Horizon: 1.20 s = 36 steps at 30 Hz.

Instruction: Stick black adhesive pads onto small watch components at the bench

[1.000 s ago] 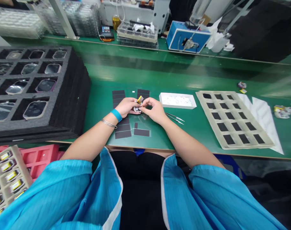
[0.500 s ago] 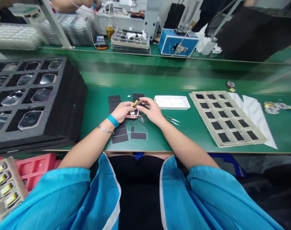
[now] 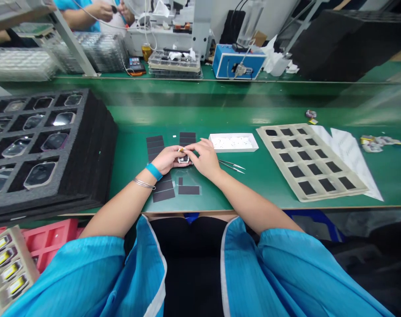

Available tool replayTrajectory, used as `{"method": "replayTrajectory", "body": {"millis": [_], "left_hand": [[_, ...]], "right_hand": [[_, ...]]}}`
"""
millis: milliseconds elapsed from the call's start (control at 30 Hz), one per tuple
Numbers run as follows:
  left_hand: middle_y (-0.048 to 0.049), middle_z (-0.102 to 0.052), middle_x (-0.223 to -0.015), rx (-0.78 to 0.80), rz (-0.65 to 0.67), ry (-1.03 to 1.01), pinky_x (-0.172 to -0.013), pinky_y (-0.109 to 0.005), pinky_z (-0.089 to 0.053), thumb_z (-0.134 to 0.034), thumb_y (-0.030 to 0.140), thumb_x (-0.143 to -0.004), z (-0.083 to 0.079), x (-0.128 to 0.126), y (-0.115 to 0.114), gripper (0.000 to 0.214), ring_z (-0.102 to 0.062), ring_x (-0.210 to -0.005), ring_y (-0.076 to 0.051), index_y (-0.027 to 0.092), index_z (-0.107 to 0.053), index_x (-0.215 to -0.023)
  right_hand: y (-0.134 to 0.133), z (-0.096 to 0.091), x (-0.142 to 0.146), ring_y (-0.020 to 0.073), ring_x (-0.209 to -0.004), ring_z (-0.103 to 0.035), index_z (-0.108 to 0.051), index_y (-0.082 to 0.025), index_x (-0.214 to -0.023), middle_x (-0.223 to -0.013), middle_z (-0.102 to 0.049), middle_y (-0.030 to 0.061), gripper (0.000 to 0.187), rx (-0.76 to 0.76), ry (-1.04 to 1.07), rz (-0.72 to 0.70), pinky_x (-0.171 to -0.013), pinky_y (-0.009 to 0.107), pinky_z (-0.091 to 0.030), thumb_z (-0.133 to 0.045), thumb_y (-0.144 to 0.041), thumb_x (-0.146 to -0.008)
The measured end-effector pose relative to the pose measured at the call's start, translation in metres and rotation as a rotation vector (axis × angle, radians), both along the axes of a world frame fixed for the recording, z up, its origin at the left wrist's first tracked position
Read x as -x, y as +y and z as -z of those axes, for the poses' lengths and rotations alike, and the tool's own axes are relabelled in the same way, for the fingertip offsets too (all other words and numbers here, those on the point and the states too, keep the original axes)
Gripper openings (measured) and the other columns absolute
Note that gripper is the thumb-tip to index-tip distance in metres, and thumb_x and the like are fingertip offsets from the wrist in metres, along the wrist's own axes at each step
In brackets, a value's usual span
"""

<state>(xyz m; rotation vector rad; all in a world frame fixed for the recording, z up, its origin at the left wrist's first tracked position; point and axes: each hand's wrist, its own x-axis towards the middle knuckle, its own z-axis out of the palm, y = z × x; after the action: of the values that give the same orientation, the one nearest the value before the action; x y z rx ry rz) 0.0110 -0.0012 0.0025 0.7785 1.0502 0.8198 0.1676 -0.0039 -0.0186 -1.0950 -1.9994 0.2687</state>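
My left hand (image 3: 167, 159) is closed around a small smartwatch case (image 3: 183, 160), silver-rimmed with a dark inside, held just above the bench. My right hand (image 3: 204, 157) reaches in from the other side, its thumb and fingers pinched at the case's upper edge. A bit of a small yellow-edged piece (image 3: 181, 150) shows at the fingertips; the rest is hidden by the fingers. Dark rectangular sheets (image 3: 163, 195) lie beneath and beside the left wrist. A smaller dark strip (image 3: 189, 190) on clear film is below the hands. Tweezers (image 3: 232, 166) rest right of my right hand.
A white box (image 3: 233, 149) of small pieces stands behind the tweezers. Right is a beige tray (image 3: 281, 165) with black squares. Stacked grey foam trays (image 3: 84, 145) of watch frames rise at left. A beige tray (image 3: 25, 259) sits low left. Across the bench, a co-worker's hands (image 3: 103, 10) work.
The dark yellow-edged piece stood tilted up between my hands; now it is lower and mostly covered by my right fingers. My right hand has closed in over the case. The view shifted slightly.
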Motion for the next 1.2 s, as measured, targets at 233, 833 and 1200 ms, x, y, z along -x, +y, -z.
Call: {"method": "replayTrajectory", "body": {"millis": [233,833,1200], "left_hand": [[-0.0128,-0.073,-0.085,0.117,-0.044,-0.203,-0.075,-0.028,-0.061,-0.051,0.004,-0.078,-0.014,0.01,0.001,0.024,-0.07,-0.077,-0.017,0.005,-0.071,-0.091],[-0.0129,-0.075,-0.095,-0.455,0.17,0.083,-0.077,-0.031,-0.057,-0.086,0.04,-0.059,-0.001,0.016,0.001,0.05,-0.07,-0.082,-0.023,0.014,-0.073,-0.099],[-0.0132,-0.069,-0.116,-0.58,-0.264,-0.261,-0.094,-0.042,-0.051,-0.076,0.024,-0.075,-0.066,0.048,-0.006,0.05,-0.069,-0.098,-0.022,0.019,-0.063,-0.123]], "right_hand": [[-0.004,-0.003,0.001,0.0173,-0.09,-0.059,-0.073,-0.026,-0.097,-0.102,-0.074,0.0,0.023,-0.105,-0.256,-0.065,-0.119,0.055,-0.017,-0.05,-0.021,-0.096],[0.003,0.01,0.005,0.0167,-0.091,-0.069,-0.056,-0.018,-0.123,-0.104,-0.07,0.0062,0.051,0.653,0.537,-0.278,-0.089,0.035,-0.056,-0.069,-0.017,-0.073],[0.006,0.012,-0.013,0.0345,-0.125,-0.053,-0.064,-0.015,-0.125,-0.131,-0.061,0.0169,0.051,0.241,-0.403,-0.131,-0.109,0.056,-0.039,-0.05,-0.05,-0.09]]}}
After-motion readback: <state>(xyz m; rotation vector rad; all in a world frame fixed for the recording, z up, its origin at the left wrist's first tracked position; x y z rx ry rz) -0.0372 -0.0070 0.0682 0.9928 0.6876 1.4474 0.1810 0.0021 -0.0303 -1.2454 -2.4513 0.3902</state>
